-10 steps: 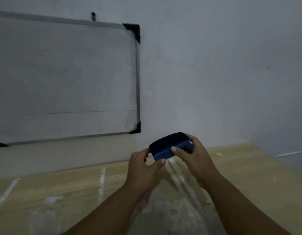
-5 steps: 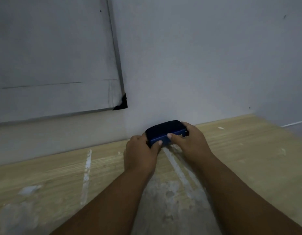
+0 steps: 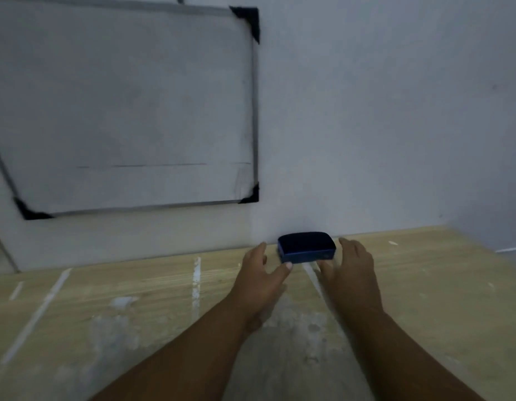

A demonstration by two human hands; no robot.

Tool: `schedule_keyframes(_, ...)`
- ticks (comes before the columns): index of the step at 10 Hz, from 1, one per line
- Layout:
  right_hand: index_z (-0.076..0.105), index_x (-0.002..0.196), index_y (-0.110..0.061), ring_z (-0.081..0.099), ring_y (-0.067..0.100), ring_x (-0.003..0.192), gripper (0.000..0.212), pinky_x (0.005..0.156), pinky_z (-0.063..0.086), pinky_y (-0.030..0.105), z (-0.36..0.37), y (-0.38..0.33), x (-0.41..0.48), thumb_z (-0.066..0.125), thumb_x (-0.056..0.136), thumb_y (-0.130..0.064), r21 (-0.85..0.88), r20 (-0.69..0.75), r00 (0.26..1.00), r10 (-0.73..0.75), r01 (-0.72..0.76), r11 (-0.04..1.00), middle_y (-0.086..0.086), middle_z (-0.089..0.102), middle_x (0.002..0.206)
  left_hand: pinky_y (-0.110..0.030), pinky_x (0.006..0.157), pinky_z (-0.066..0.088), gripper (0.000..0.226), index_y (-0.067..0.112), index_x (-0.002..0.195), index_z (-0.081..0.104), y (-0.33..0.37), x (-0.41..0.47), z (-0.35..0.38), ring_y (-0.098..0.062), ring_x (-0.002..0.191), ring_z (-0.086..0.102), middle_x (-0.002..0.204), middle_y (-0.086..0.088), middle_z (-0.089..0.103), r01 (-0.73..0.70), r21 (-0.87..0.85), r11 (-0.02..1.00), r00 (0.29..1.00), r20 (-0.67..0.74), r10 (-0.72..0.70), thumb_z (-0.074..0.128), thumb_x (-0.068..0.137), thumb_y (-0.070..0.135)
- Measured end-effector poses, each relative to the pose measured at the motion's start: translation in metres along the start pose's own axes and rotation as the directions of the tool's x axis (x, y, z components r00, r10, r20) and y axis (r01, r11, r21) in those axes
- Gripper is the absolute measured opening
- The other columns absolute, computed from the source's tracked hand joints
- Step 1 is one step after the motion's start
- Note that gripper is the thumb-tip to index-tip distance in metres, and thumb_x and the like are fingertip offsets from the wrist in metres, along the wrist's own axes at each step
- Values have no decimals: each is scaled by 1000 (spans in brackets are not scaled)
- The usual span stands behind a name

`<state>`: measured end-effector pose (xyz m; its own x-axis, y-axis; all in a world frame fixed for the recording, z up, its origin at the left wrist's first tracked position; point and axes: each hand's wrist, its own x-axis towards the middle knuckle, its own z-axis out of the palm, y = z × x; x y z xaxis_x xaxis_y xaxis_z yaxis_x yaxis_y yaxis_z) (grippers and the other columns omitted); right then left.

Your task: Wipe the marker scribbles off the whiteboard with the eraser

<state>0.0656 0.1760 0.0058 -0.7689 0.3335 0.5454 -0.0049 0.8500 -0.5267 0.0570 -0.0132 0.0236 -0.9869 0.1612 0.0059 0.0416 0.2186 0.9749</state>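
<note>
The blue eraser (image 3: pixel 306 248) with its dark felt pad facing up lies on the wooden table (image 3: pixel 424 285) against the wall. My left hand (image 3: pixel 262 273) sits just left of it with fingers spread; the thumb tip is at the eraser's front left corner. My right hand (image 3: pixel 351 270) is just right of it, fingers relaxed and apart from it. The whiteboard (image 3: pixel 129 105) hangs on the wall at upper left, with a metal frame and black corners; only a thin faint line runs across its lower part.
The table surface has white paint streaks (image 3: pixel 196 280) and grey smudges. A pale wall (image 3: pixel 381 111) stands right behind the eraser. The table's right edge (image 3: pixel 488 250) meets a corner of the room.
Both hands lowered the eraser onto the table by the wall and let go of it, spreading apart. The camera view tilted up, bringing more of the whiteboard into sight.
</note>
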Motion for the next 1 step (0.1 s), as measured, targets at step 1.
schedule_keyframes(1,35,144,-20,43,28,128,71,99,45,46,-7,-18,-32,67,85,-45,-128,21,999,35,-32,991,7,41,145,-29,105,44,71,27,156,36,-4,-36,-17,-7,136,41,157,5,40,-33,0,999,999,-33,33,69,94,41)
